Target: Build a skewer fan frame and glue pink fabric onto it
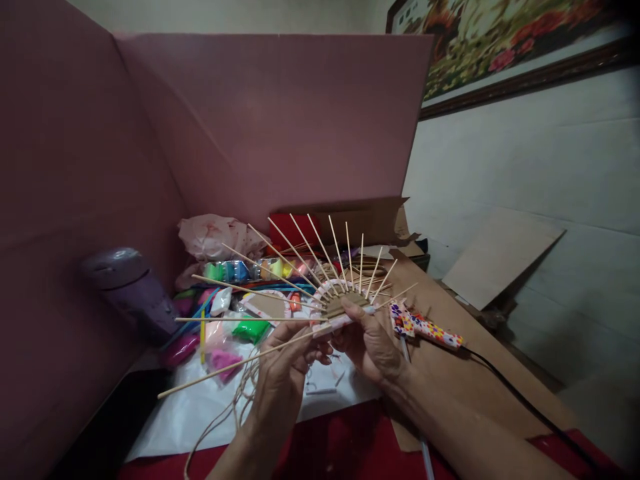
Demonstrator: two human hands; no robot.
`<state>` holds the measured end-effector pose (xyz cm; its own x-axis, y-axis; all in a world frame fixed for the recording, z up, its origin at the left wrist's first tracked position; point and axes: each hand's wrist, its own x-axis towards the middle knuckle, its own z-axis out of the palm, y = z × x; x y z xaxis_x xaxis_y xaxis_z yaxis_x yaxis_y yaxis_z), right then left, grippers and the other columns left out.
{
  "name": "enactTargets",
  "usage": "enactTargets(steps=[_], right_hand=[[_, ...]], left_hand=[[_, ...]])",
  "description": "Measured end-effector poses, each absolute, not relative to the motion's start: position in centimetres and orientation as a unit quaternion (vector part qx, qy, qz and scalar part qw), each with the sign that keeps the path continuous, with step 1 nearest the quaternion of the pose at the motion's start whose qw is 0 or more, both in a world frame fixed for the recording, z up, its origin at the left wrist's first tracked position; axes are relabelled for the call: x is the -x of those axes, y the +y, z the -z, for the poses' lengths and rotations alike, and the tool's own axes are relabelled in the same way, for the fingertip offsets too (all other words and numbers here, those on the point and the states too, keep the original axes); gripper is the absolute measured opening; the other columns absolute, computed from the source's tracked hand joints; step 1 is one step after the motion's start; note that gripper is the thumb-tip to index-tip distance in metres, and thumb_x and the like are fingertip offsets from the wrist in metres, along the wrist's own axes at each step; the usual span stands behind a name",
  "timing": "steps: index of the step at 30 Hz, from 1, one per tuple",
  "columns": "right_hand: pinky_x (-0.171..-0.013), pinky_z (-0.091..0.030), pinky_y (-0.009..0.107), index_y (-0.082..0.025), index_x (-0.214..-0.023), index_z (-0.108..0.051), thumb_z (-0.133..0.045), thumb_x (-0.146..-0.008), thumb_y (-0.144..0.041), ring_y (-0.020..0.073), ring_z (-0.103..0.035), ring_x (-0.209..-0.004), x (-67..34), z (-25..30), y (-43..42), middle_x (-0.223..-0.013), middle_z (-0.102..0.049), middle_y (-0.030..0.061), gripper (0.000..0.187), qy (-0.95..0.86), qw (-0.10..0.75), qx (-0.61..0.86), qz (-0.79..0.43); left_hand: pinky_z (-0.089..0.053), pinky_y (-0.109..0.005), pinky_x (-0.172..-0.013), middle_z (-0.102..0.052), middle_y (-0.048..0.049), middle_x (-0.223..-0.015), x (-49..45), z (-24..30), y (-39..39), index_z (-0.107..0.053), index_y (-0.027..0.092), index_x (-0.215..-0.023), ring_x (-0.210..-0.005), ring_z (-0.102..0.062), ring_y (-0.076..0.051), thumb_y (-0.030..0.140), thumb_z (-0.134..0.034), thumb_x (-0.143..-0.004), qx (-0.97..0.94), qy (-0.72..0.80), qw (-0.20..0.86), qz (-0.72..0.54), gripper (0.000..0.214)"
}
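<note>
I hold up a small round base [336, 303] with several thin bamboo skewers [295, 250] fanning out of its rim like spokes. My left hand [287, 363] is closed on the near left edge of the base, where one long skewer [225, 368] sticks out to the lower left. My right hand [373, 340] pinches the right side of the base with thumb on top. A beige string [227, 410] trails down from under my left hand.
A patterned glue gun [425, 327] with a black cord [520, 400] lies on brown cardboard [450, 380] at right. Coloured clay packets [247, 270], a purple device [133, 290], a plastic bag [213, 237] and white paper [200, 410] sit at left. Pink board walls [250, 120] enclose the back.
</note>
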<state>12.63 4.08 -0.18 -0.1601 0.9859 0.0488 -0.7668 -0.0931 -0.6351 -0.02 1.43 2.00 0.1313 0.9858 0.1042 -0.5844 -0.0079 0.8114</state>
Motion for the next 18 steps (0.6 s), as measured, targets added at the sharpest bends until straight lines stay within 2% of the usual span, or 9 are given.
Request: enactTargets(steps=[10, 18], right_hand=[[-0.041, -0.039, 0.018, -0.014, -0.064, -0.058, -0.059, -0.072, -0.030, 0.0075, -0.050, -0.039, -12.53, -0.05, 4.03, -0.049, -0.060, -0.0010, 0.018, -0.269, 0.607, 0.212, -0.717], [-0.039, -0.034, 0.018, -0.015, -0.063, -0.057, -0.054, -0.076, -0.030, 0.0076, -0.047, -0.040, -12.67, 0.15, 4.24, -0.046, -0.057, -0.0017, 0.020, -0.277, 0.594, 0.214, -0.724]], left_hand=[[-0.044, -0.026, -0.053, -0.064, -0.0070, -0.070, 0.16, -1.88, 1.27, -0.057, 0.013, -0.079, -0.058, -0.059, -0.015, 0.017, -0.059, -0.067, -0.375, 0.263, 0.656, -0.600, 0.012], [-0.043, -0.026, -0.053, -0.063, -0.0045, -0.069, -0.14, -1.56, 1.50, -0.058, 0.014, -0.078, -0.058, -0.057, -0.014, 0.018, -0.056, -0.071, -0.410, 0.263, 0.607, -0.628, 0.007]])
